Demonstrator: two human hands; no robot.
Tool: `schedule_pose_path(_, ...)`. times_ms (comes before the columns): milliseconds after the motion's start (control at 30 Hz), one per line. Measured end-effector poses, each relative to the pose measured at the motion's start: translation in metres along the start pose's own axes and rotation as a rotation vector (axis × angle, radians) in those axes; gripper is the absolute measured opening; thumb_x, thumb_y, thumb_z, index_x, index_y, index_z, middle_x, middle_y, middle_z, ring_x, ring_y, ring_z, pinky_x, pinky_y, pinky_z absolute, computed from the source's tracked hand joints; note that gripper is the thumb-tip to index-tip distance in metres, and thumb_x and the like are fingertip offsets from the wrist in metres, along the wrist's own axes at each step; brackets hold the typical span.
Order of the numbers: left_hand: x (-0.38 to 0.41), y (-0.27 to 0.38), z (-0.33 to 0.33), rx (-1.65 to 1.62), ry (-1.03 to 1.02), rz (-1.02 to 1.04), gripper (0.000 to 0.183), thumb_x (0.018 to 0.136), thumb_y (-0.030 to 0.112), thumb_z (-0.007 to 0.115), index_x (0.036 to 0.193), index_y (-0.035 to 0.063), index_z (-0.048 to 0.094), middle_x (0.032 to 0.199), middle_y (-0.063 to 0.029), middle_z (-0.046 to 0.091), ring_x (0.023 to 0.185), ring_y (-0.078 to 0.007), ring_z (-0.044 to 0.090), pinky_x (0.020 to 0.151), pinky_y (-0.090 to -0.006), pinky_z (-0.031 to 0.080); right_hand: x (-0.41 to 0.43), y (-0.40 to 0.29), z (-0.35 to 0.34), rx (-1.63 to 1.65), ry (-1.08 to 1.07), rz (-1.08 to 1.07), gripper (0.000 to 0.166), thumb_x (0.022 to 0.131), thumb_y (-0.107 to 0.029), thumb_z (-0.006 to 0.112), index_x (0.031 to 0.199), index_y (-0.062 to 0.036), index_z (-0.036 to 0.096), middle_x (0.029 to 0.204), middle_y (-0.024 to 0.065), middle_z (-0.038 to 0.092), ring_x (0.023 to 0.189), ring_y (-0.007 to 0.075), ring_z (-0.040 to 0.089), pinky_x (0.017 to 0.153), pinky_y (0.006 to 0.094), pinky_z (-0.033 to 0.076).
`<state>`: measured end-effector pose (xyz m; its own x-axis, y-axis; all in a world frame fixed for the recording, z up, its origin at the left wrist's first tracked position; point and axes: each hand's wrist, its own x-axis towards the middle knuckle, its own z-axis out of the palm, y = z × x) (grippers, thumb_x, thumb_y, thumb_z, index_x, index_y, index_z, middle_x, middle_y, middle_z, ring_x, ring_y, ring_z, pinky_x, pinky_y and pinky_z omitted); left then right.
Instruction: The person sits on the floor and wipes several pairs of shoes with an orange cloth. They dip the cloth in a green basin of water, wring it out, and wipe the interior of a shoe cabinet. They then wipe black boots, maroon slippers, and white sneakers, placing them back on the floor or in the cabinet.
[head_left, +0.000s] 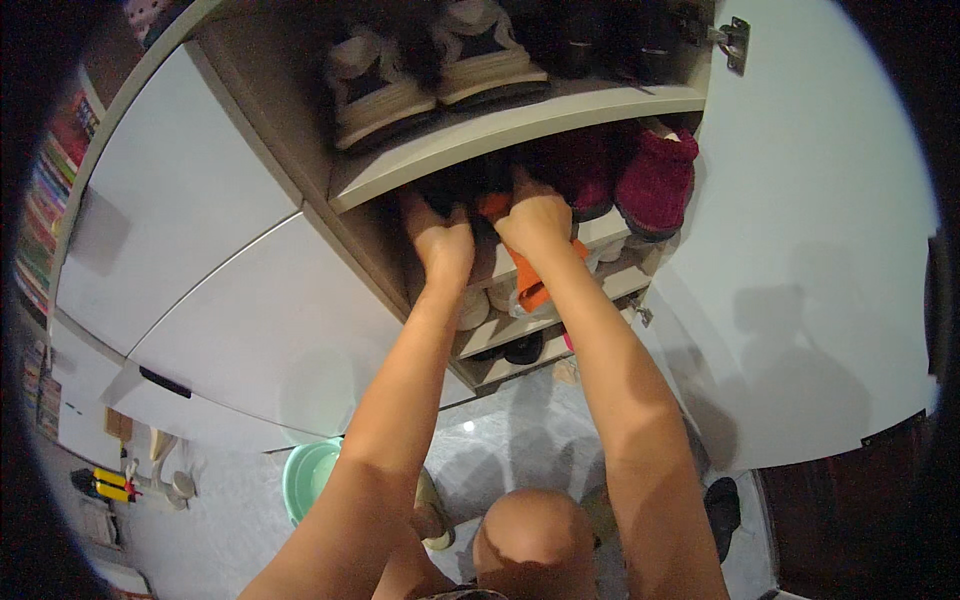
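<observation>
Both my hands reach into a middle compartment of an open shoe cabinet (517, 154). My left hand (442, 232) is at the compartment's left side, its fingers in shadow against dark footwear, so its grip is hidden. Just to the right, my right hand (536, 217) is shut on an orange cloth (529, 281), which hangs down over the shelf edge below. Maroon fabric slippers (660, 180) stand to the right of this hand. On the shelf above is a pair of beige sneakers (491, 60).
An open white cabinet door (810, 225) stands at the right. Closed white doors (187, 172) are at the left. A mint-green basin (304, 472) sits on the tiled floor. Lower shelves hold more shoes, including a black one (523, 348). A dark slipper (722, 514) lies at lower right.
</observation>
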<state>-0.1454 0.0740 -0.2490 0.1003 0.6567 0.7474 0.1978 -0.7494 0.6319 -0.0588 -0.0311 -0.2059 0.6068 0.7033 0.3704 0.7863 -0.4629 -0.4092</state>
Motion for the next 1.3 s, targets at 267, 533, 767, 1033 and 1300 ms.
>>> schedule_pose_path(267, -0.015, 0.005, -0.025, 0.235, -0.015, 0.096, 0.032, 0.071, 0.003, 0.061, 0.098, -0.0127, 0.055, 0.075, -0.0271, 0.060, 0.066, -0.0341, 0.058, 0.063, -0.0448, 0.044, -0.020, -0.001, -0.011, 0.223, -0.059, -0.043, 0.025, 0.066, -0.020, 0.073, 0.080, -0.0007, 0.065, 0.085, 0.0197, 0.066, 0.082, 0.0361, 0.064, 0.072, 0.0430, 0.052)
schedule_pose_path(533, -0.047, 0.104, -0.032, 0.044, -0.465, 0.894, 0.065, 0.070, 0.002, 0.066, 0.130, 0.0192, 0.048, 0.142, -0.0174, 0.032, 0.131, -0.0425, 0.028, 0.105, -0.0520, 0.028, -0.126, 0.091, -0.084, 0.481, 0.852, 0.002, 0.051, 0.055, 0.007, 0.056, 0.105, -0.0003, 0.059, 0.104, 0.0178, 0.060, 0.098, 0.0357, 0.057, 0.090, 0.0382, 0.045)
schedule_pose_path(767, -0.042, 0.142, 0.033, 0.174, -0.442, 0.496, 0.086, 0.063, 0.016, 0.079, 0.137, 0.0299, 0.038, 0.144, -0.0303, 0.016, 0.111, -0.0473, 0.046, 0.090, -0.0487, 0.043, -0.078, 0.130, -0.080, 0.087, 0.625, 0.115, 0.057, 0.068, -0.004, 0.066, 0.123, -0.0007, 0.049, 0.091, 0.0242, 0.063, 0.086, 0.0408, 0.060, 0.076, 0.0473, 0.047)
schedule_pose_path(1033, -0.032, 0.136, 0.063, 0.142, -0.370, 0.374, 0.058, 0.070, 0.010, 0.071, 0.121, 0.0204, 0.047, 0.123, -0.0338, 0.036, 0.078, -0.0472, 0.059, 0.068, -0.0483, 0.051, -0.035, 0.106, -0.091, -0.033, 0.516, 0.153, 0.047, 0.070, -0.009, 0.068, 0.110, 0.0004, 0.044, 0.075, 0.0223, 0.062, 0.075, 0.0434, 0.061, 0.066, 0.0517, 0.047)
schedule_pose_path(1300, -0.022, 0.135, 0.059, -0.078, -0.413, 0.263, 0.053, 0.070, 0.008, 0.070, 0.118, 0.0148, 0.047, 0.088, -0.0241, 0.058, 0.077, -0.0426, 0.060, 0.068, -0.0468, 0.050, -0.044, 0.153, -0.066, 0.207, 0.646, 0.079, 0.048, 0.072, -0.015, 0.069, 0.110, -0.0010, 0.044, 0.087, 0.0253, 0.062, 0.082, 0.0445, 0.060, 0.069, 0.0486, 0.047)
